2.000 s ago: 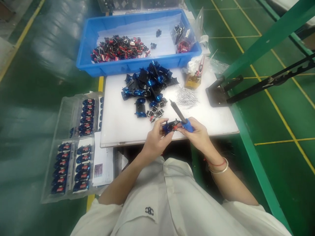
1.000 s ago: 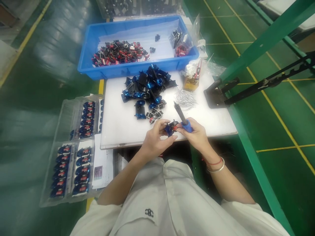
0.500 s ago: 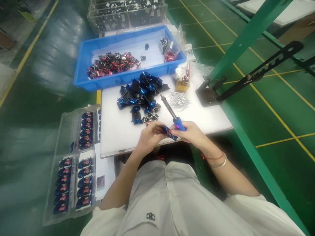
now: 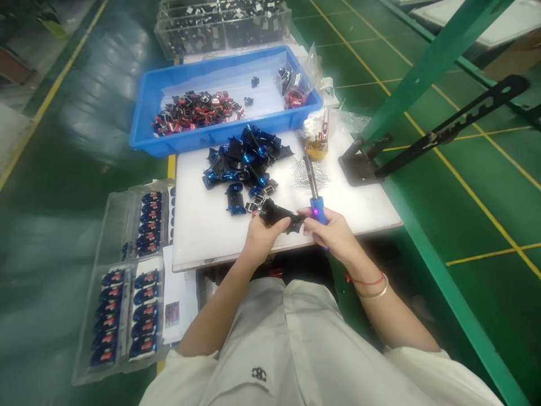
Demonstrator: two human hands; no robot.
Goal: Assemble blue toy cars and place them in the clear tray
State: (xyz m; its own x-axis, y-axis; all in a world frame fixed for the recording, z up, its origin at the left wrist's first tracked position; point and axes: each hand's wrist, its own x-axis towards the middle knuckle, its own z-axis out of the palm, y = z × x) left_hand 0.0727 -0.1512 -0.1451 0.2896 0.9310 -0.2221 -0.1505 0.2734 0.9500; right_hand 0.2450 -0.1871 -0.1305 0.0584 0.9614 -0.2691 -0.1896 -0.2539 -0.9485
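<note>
Between thumb and fingers, my left hand [image 4: 261, 235] grips a black plastic housing [image 4: 276, 214] above the table's front edge, its dark side facing up. My right hand [image 4: 329, 230] is closed around the blue handle of a soldering iron [image 4: 316, 207], whose metal tip points away from me. A pink light glows on the handle. The right fingertips also touch the housing's right end. Just beyond my left hand lie small metal-cased parts [image 4: 257, 203] and a heap of blue-and-black housings [image 4: 243, 158]. Thin metal wires or pins [image 4: 302, 173] are scattered behind the iron.
A blue bin [image 4: 186, 141] with red and black parts stands at the table's back. Beside it sits a small yellow container [image 4: 316, 149]. A black metal bracket [image 4: 363, 166] is at the right, near a green post [image 4: 422, 225]. Clear trays [image 4: 101, 225] of housings lie lower left.
The housing has been turned so its black side shows instead of its blue edge. The soldering iron has swung to point more straight ahead.
</note>
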